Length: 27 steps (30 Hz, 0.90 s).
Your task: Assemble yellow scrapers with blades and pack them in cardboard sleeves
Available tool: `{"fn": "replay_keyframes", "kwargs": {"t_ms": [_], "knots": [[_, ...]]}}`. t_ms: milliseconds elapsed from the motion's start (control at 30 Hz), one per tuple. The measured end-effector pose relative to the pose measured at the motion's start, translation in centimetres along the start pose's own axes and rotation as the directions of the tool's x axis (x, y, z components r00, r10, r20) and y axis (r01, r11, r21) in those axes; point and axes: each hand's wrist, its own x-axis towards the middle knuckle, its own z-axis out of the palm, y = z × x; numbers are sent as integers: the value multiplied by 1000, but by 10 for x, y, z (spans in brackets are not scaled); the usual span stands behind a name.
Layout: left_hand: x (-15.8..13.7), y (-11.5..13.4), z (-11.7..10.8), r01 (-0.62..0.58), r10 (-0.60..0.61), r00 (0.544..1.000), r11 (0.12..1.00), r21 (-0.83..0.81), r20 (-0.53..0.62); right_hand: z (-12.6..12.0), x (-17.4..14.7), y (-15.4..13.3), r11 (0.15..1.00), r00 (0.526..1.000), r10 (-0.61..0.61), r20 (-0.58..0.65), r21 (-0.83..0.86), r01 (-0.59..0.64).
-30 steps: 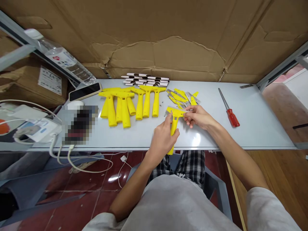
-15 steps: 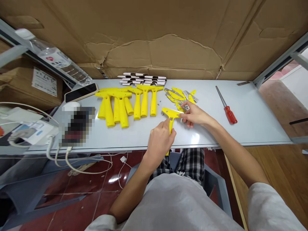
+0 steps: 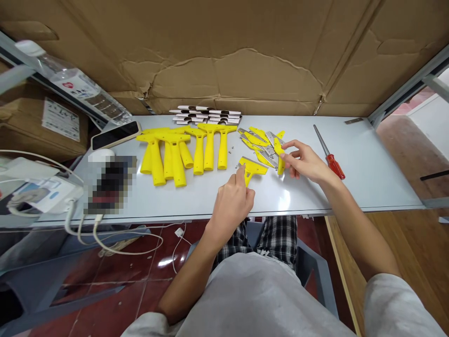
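While we held, we reached

Our left hand (image 3: 233, 199) clamped its fingers round a yellow handle (image 3: 255, 169) above the desk (image 3: 196, 199); our right hand (image 3: 307, 164) touched a yellow plate (image 3: 279, 150), grip unclear. We judged this part-picking, calling next for a secure pinch.

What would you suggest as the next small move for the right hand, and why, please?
I would probably lift the yellow plate toward the T-shaped yellow handle: the right hand has its fingertips at that plate beside the pile, while the left hand holds the handle nearby.
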Motion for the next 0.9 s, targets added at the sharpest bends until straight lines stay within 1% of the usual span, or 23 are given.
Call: {"fn": "replay_keyframes", "kwargs": {"t_ms": [100, 333, 433, 567, 667, 733, 900], "knots": [[2, 1, 0, -5, 4, 1000, 1000, 20, 23, -4, -3, 5, 1000, 1000, -19, 3, -19, 19], [8, 0, 0, 2, -6, 998, 997, 75, 61, 1, -6, 8, 998, 1000, -13, 2, -53, 14], [11, 0, -2, -8, 2, 997, 996, 89, 73, 0, -6, 8, 994, 1000, -27, -1, -103, 26], [13, 0, -4, -9, 0, 996, 994, 106, 91, -2, -6, 12, 969, 995, -98, -15, -231, 92], [14, -1, -3, -7, 0, 997, 995, 97, 74, -3, -5, 18, 935, 988, -152, -31, -328, 134], [14, -3, -1, -10, 6, 999, 997, 82, 47, -4, -4, 22, 922, 985, -170, -40, -358, 145], [12, -7, 5, -27, 27, 1000, 998, 61, -2, 0, -4, 22, 925, 977, -206, -61, -338, 174]]}}
